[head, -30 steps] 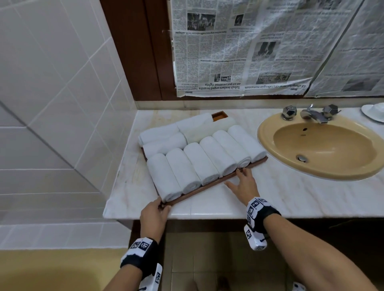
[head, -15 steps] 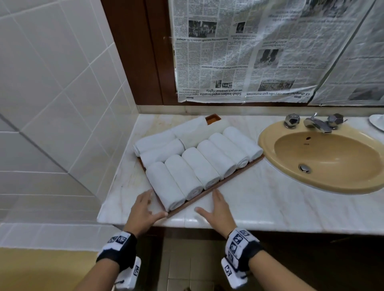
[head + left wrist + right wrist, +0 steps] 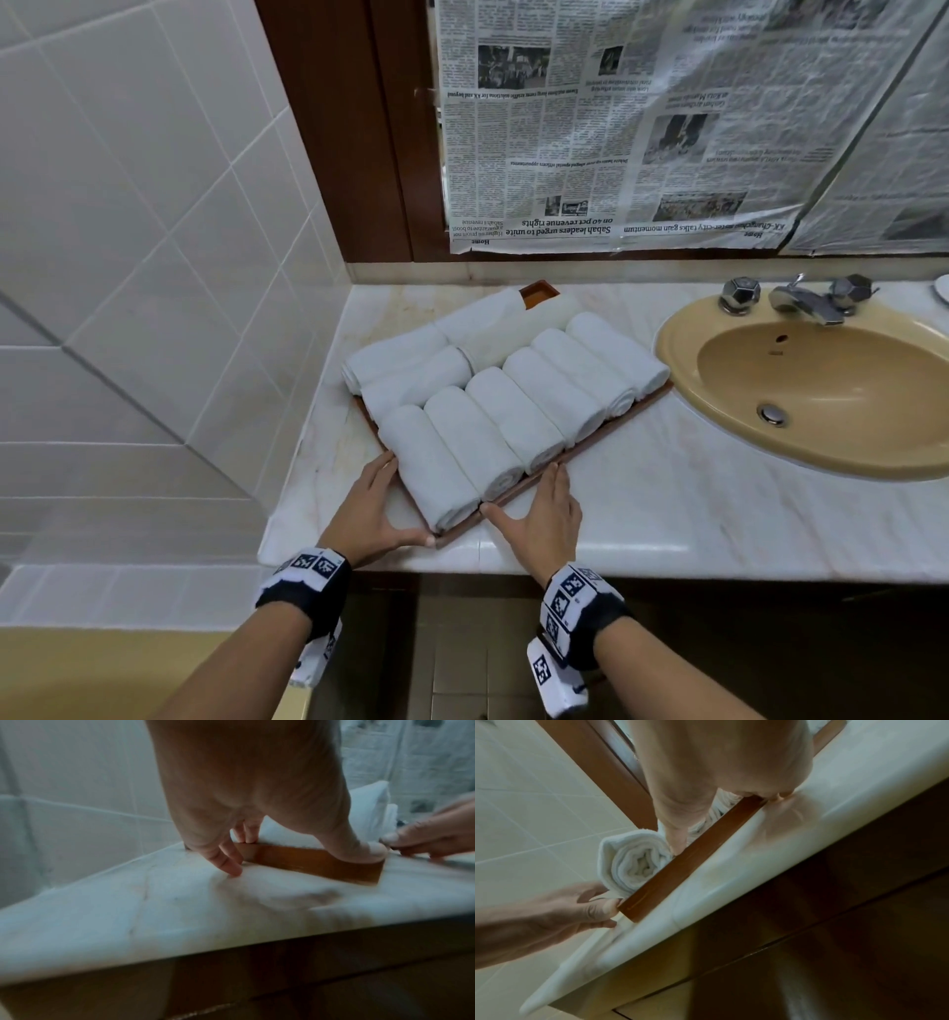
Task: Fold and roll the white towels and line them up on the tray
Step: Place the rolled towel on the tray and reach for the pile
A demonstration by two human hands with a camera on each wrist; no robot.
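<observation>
Your rolled white towels (image 3: pixel 493 411) fill the wooden tray (image 3: pixel 606 442), which sits at an angle on the marble counter (image 3: pixel 667 514) between the tiled wall (image 3: pixel 154 257) and the yellow sink (image 3: pixel 821 390); six rolls lie side by side in front, more behind. Half a second ago your hands were near the tray; now they bracket its near corner. Your left hand (image 3: pixel 377 506) lies with fingers straight along the short side, thumb on the corner. Your right hand (image 3: pixel 547 509) lies flat on the counter against the long rim, fingers together, thumb spread. The rolling looks finished; you're likely squaring the tray, the last touch.
</observation>
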